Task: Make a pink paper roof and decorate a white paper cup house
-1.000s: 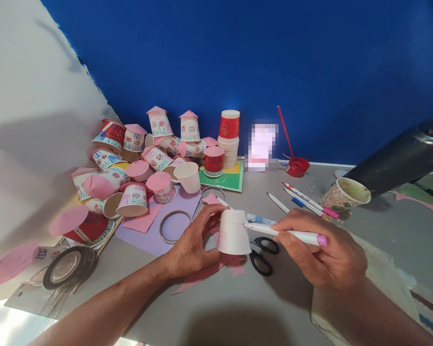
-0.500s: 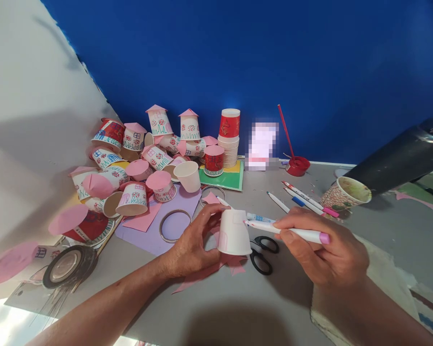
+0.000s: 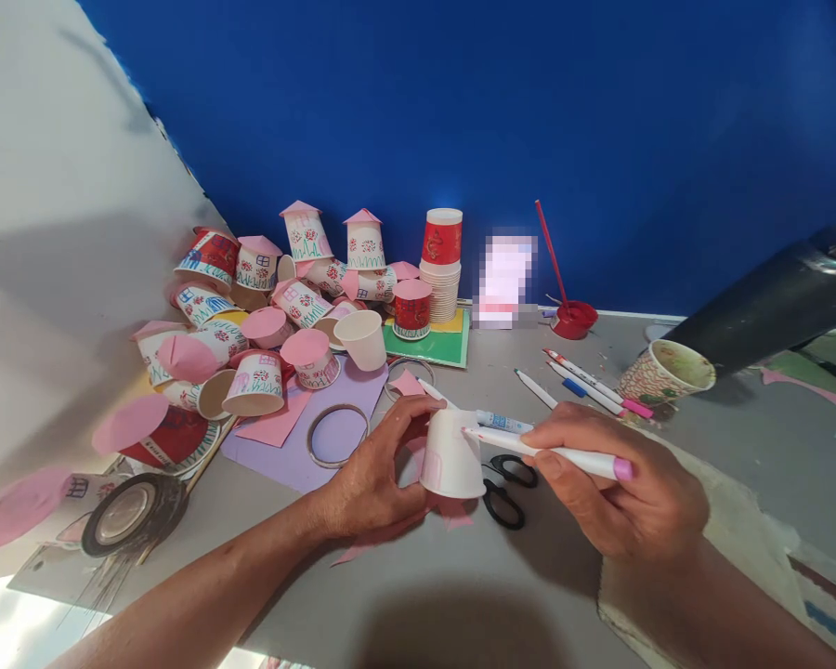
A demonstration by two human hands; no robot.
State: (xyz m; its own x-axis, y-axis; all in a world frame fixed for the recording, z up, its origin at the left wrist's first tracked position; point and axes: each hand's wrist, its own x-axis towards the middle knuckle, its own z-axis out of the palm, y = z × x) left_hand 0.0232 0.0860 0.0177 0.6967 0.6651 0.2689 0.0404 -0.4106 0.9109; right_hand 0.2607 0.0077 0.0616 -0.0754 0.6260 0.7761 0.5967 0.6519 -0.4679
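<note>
The white paper cup (image 3: 452,469) is upside down at the near middle of the table (image 3: 306,595), a pink drawing on its lower left side. The left hand (image 3: 376,469) holds it from the left, thumb and fingers curved around its wall. The right hand (image 3: 633,483) grips a pink marker (image 3: 578,457) closely, its tip at the cup's upper right side. Just right of the cup lie black-handled scissors (image 3: 505,506). Farther left, a tape ring (image 3: 310,441) lies on a purple sheet (image 3: 251,462), near a pile of decorated cups with pink paper tops. Far right of them stands a cup stack (image 3: 440,293); at right, a patterned paper cup (image 3: 651,373) leans.
</note>
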